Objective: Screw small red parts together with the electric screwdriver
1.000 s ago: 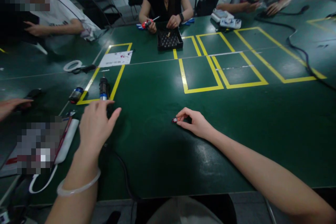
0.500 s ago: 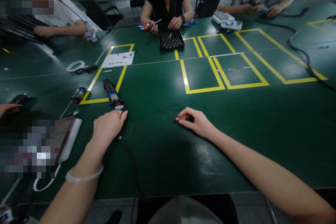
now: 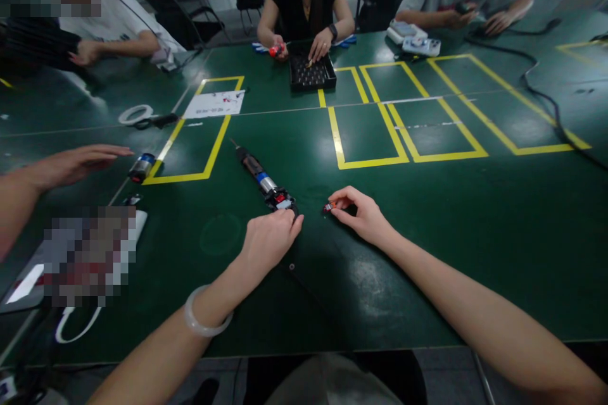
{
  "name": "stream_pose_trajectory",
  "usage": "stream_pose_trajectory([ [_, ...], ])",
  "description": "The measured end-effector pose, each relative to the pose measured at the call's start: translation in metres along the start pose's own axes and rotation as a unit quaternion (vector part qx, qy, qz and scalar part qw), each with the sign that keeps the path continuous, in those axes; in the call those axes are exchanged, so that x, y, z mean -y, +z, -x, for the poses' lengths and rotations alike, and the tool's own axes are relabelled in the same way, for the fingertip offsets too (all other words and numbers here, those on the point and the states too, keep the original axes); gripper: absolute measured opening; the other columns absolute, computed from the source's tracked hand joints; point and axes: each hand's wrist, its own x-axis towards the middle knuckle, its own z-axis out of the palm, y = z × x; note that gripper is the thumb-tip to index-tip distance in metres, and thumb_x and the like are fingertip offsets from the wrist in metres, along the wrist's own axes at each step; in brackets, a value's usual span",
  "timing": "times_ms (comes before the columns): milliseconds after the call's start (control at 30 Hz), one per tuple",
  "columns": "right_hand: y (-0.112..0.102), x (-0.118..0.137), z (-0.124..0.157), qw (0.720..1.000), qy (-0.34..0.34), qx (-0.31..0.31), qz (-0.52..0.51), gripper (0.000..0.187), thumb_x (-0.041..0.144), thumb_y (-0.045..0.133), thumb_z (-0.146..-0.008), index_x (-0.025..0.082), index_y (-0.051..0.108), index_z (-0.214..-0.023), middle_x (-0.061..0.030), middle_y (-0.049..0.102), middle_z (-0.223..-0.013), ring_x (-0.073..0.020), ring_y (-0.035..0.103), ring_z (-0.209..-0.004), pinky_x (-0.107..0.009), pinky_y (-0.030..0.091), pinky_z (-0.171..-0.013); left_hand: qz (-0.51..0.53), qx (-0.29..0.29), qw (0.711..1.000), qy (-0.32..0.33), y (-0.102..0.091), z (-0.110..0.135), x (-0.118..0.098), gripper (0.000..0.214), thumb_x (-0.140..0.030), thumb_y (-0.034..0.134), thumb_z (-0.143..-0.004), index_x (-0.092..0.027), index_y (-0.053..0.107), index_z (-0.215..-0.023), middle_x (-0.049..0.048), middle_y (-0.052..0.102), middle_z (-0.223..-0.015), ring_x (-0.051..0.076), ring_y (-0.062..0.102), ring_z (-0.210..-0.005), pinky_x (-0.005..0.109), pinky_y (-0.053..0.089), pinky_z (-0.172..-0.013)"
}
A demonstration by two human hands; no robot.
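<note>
My left hand (image 3: 268, 242) is closed around the rear end of a black corded electric screwdriver (image 3: 262, 178), which lies flat on the green table (image 3: 427, 228) with its tip pointing away to the upper left. Its black cord runs back under my wrist. My right hand (image 3: 361, 216) rests on the table just to the right, fingertips pinched on a small red part (image 3: 329, 207). The two hands lie a short gap apart.
Yellow tape rectangles (image 3: 368, 133) mark the table. A small blue-and-silver cylinder (image 3: 140, 168) lies at the left, near another person's reaching hand (image 3: 76, 163). A white cable coil (image 3: 135, 114), a paper sheet (image 3: 215, 104) and a black tray (image 3: 311, 73) before a seated person lie farther off.
My left hand reached to the screwdriver at the left, took hold of it and dragged it right, close to my right hand. Another person's hand has stretched in from the left.
</note>
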Motion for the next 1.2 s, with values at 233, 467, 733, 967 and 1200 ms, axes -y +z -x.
stream_pose_trajectory([
  [233, 0.0, -0.002, 0.001, 1.0, -0.005, 0.005, 0.023, 0.017, 0.014, 0.063, -0.082, 0.018, 0.063, -0.098, -0.0025, 0.065, -0.089, -0.0145, 0.062, -0.079, -0.029, 0.049, -0.076, 0.094, -0.068, 0.983, 0.142, 0.01, 0.018, -0.029, 0.035, -0.035, 0.044, -0.098, -0.015, 0.062, -0.076, 0.0053, 0.067, -0.072, 0.019, 0.063, -0.063, 0.028, 0.039, -0.055],
  [467, -0.003, 0.002, 0.001, 0.987, -0.031, 0.08, 0.138, 0.013, 0.011, 0.066, -0.08, 0.017, 0.064, -0.092, -0.0038, 0.066, -0.088, -0.0182, 0.06, -0.083, -0.033, 0.047, -0.077, 0.122, -0.108, 0.964, 0.21, 0.012, 0.021, -0.032, 0.031, -0.032, 0.047, -0.096, -0.015, 0.061, -0.073, 0.0036, 0.064, -0.069, 0.016, 0.06, -0.059, 0.028, 0.039, -0.054],
  [733, -0.007, 0.004, 0.0, 0.99, -0.037, 0.099, 0.092, 0.011, 0.015, 0.065, -0.085, 0.018, 0.068, -0.095, -0.005, 0.068, -0.093, -0.0175, 0.062, -0.086, -0.032, 0.05, -0.08, 0.127, -0.111, 0.963, 0.212, 0.012, 0.021, -0.031, 0.03, -0.031, 0.049, -0.095, -0.016, 0.06, -0.072, 0.0025, 0.064, -0.068, 0.016, 0.059, -0.058, 0.029, 0.038, -0.052],
  [967, -0.005, 0.008, 0.001, 0.996, 0.006, 0.078, 0.052, 0.011, 0.015, 0.066, -0.082, 0.017, 0.067, -0.092, -0.002, 0.071, -0.085, -0.0148, 0.066, -0.079, -0.027, 0.051, -0.076, 0.138, -0.092, 0.965, 0.202, 0.013, 0.022, -0.03, 0.032, -0.034, 0.046, -0.096, -0.016, 0.06, -0.072, 0.0025, 0.064, -0.069, 0.017, 0.06, -0.059, 0.03, 0.036, -0.053],
  [1200, -0.005, 0.01, 0.001, 0.996, -0.009, 0.074, 0.056, 0.017, 0.008, 0.054, -0.083, 0.018, 0.065, -0.091, -0.002, 0.073, -0.087, -0.0154, 0.068, -0.082, -0.028, 0.051, -0.078, 0.212, -0.058, 0.968, 0.118, 0.001, 0.022, -0.025, 0.043, -0.046, 0.045, -0.096, -0.017, 0.054, -0.066, 0.0005, 0.059, -0.062, 0.013, 0.053, -0.055, 0.027, 0.032, -0.052],
])
